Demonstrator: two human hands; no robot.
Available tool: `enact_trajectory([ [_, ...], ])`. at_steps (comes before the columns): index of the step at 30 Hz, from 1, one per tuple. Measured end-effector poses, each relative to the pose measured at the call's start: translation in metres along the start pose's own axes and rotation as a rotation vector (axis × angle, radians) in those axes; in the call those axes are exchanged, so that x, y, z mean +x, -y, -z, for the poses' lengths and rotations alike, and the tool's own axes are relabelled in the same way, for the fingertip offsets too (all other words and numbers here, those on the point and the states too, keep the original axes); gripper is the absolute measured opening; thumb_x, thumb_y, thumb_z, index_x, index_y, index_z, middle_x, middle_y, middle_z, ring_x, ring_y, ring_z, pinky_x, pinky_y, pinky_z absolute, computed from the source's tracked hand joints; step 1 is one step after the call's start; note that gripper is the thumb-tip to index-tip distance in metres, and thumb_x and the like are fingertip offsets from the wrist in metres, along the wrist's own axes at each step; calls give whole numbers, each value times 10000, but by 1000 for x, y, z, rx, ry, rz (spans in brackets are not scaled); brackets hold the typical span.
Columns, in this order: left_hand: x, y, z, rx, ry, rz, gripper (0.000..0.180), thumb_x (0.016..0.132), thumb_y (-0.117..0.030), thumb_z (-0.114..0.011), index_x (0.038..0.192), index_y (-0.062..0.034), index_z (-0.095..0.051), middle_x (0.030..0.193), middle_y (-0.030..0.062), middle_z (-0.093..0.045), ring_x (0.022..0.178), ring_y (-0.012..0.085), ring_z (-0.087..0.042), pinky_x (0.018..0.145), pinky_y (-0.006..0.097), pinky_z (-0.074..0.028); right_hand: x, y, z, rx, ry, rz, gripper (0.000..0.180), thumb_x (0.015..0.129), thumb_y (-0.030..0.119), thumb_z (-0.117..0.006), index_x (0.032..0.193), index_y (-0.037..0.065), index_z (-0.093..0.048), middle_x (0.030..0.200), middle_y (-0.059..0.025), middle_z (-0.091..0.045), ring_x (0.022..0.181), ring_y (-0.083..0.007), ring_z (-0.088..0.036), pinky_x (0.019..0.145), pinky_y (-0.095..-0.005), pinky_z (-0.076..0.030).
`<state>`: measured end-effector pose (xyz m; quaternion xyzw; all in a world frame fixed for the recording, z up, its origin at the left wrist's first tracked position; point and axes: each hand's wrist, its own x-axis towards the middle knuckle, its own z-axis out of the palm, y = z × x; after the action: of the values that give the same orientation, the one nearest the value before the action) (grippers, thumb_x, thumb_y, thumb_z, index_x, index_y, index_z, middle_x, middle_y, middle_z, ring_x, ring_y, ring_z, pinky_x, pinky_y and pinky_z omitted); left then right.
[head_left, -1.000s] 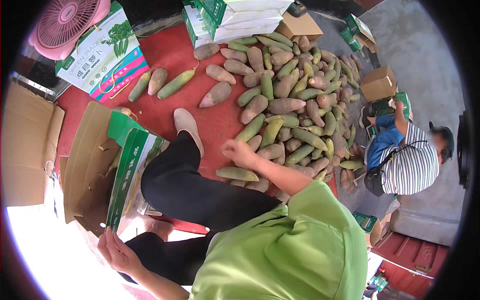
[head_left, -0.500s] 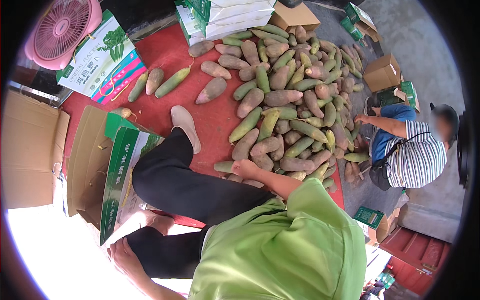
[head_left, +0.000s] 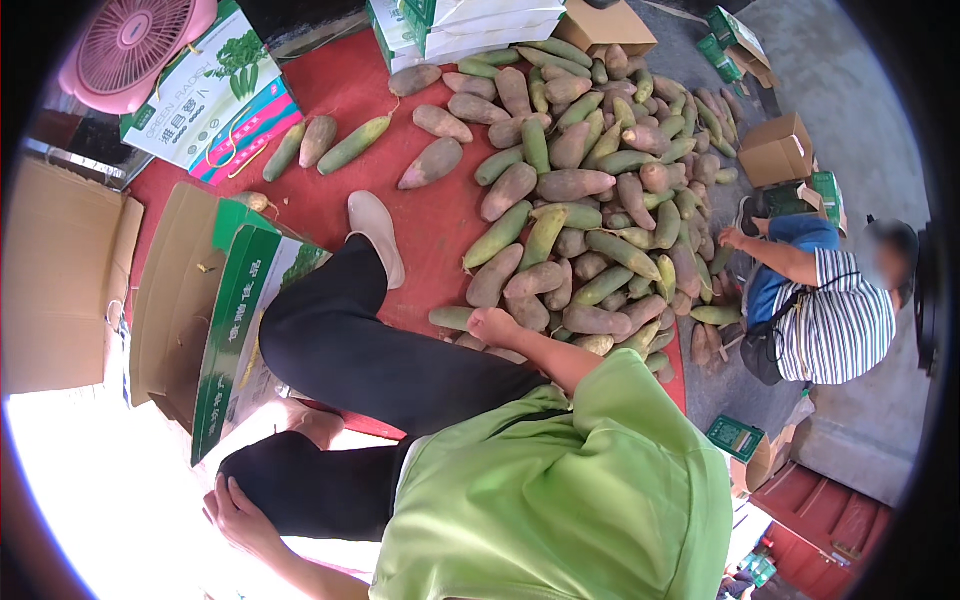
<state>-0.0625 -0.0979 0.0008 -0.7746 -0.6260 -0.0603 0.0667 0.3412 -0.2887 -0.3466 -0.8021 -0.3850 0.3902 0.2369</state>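
At the lower left, my left hand (head_left: 240, 515) rests over the knee of my dark trousers, its fingers stretched along the cloth and holding nothing. My right hand (head_left: 492, 325) is curled closed at the near left edge of a big heap of green radishes (head_left: 550, 187), many of them coated in brown soil. A greener radish (head_left: 451, 318) lies right beside that hand; whatever its fingers hold, if anything, is hidden. Left of my legs an opened green and white carton (head_left: 225, 340) stands tilted, flaps up, with a pale radish tip (head_left: 252, 201) showing by its far edge.
Several single radishes (head_left: 357, 144) lie on the red mat (head_left: 330, 75). A pink fan (head_left: 135, 50) and a printed gift carton (head_left: 215, 105) stand far left. White cartons (head_left: 470, 25) are stacked behind. At the right a person in a striped shirt (head_left: 835, 325) crouches by the heap.
The view has shifted slightly, so things at the back appear a little lower and further right. Both my hands keep nearly the same places, the left on the knee, the right by the heap.
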Motion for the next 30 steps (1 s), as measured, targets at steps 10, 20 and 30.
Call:
enact_trajectory([
  [10, 8, -11, -5, 31, 43, -51, 274, 934, -243, -565, 1086, -42, -671, 903, 127, -588, 859, 307, -569, 746, 424, -474, 1, 8, 11, 31, 19, -21, 183, 837, 233, -568, 811, 93, -684, 792, -181, -673, 789, -377, -659, 722, -475, -529],
  [20, 4, -40, 0, -329, 83, -159, 179, 879, -72, -617, 1039, -16, -677, 816, 121, -586, 751, 277, -568, 693, 376, -462, 42, -26, 109, -11, -283, -102, 184, 811, 161, -640, 941, 44, -698, 816, -131, -698, 734, -217, -677, 708, -339, -534],
  [30, 29, -45, -6, -310, -322, -97, 333, 867, -20, -595, 1199, -19, -624, 1141, 162, -605, 1039, 299, -571, 882, 394, -460, 76, -93, 186, 20, -856, -494, 600, 767, 152, -752, 1286, 26, -479, 1076, -144, -621, 923, -263, -619, 769, -375, -505],
])
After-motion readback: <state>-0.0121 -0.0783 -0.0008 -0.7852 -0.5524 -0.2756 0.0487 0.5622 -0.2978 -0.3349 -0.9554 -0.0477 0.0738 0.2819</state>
